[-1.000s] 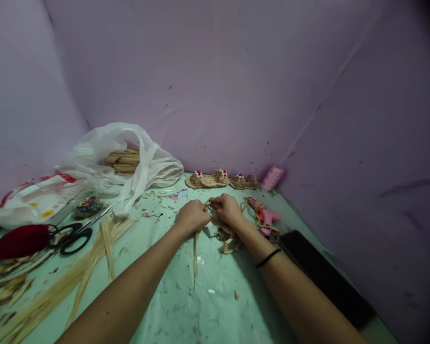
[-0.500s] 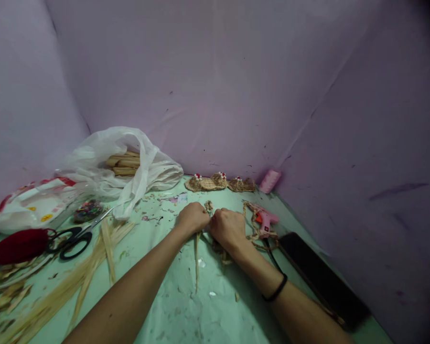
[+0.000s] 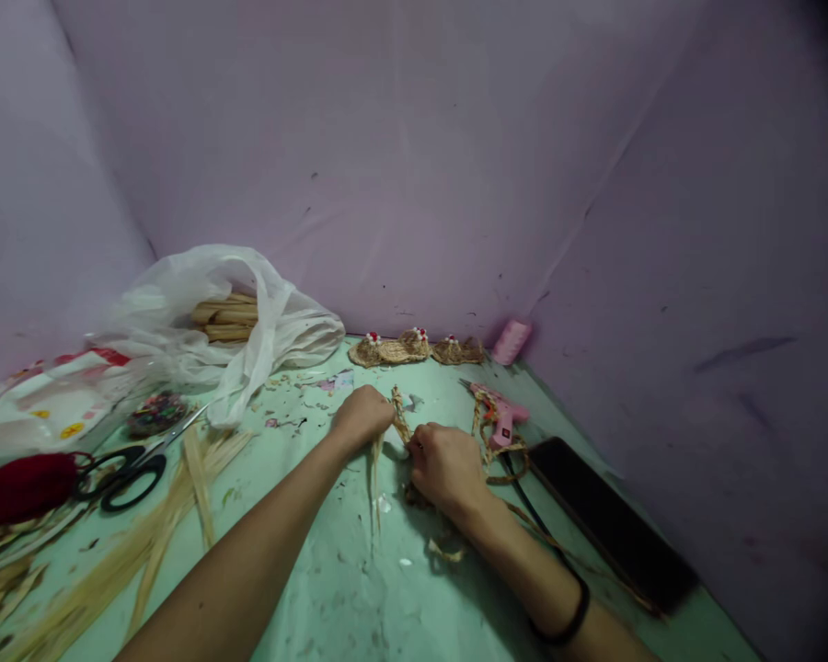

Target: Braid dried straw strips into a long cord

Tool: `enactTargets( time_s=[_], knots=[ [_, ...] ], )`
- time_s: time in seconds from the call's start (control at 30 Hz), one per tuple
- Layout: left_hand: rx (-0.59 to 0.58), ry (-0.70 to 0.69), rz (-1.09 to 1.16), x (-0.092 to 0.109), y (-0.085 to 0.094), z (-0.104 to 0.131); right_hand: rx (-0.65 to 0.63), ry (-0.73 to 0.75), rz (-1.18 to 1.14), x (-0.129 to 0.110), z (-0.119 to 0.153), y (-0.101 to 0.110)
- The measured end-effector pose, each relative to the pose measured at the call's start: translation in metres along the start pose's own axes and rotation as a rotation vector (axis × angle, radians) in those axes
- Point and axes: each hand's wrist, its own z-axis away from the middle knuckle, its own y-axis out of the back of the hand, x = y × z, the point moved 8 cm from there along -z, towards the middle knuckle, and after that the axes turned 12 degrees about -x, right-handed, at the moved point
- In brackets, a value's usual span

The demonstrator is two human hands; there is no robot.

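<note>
Between the hands runs a braided straw cord (image 3: 400, 423), its top end upright just above the fingers. My left hand (image 3: 363, 418) is closed on the cord's strands, and loose strand ends (image 3: 376, 478) hang below it. Lower and to the right, my right hand (image 3: 448, 464) pinches the same cord, its fingertips at the cord's edge. More braid lies beyond that hand, around a pink glue gun (image 3: 502, 428). A dark band (image 3: 580, 611) circles the right wrist.
Woven slippers with beads (image 3: 393, 349) and a pink thread spool (image 3: 511, 341) line the wall. Left are a white plastic bag (image 3: 304, 326), scissors (image 3: 134, 478), red yarn (image 3: 24, 489) and flat straw strips (image 3: 110, 570). A black slab (image 3: 607, 524) lies right.
My right hand has moved down and away from my left, so more of the braided cord shows between them. The view has shifted slightly.
</note>
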Motion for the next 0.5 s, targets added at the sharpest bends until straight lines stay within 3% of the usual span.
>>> enactTargets(
  time_s=[0.1, 0.2, 0.33, 0.43, 0.5],
  knots=[
    [-0.148, 0.133, 0.260, -0.009, -0.006, -0.004, -0.004, -0.015, 0.005, 0.021, -0.007, 0.005],
    [-0.252, 0.182, 0.322, -0.007, -0.008, -0.005, 0.028, -0.055, -0.094, 0.035, -0.009, 0.017],
    [-0.361, 0.224, 0.383, -0.006, -0.012, -0.004, 0.150, 0.098, -0.609, 0.017, -0.010, 0.039],
    [-0.418, 0.239, 0.425, -0.007, -0.016, -0.004, 0.032, -0.022, -1.091, 0.012, -0.030, 0.019],
    [-0.453, 0.251, 0.450, -0.009, -0.018, -0.006, 0.002, -0.120, -1.165, 0.014, -0.043, 0.002]
  ],
)
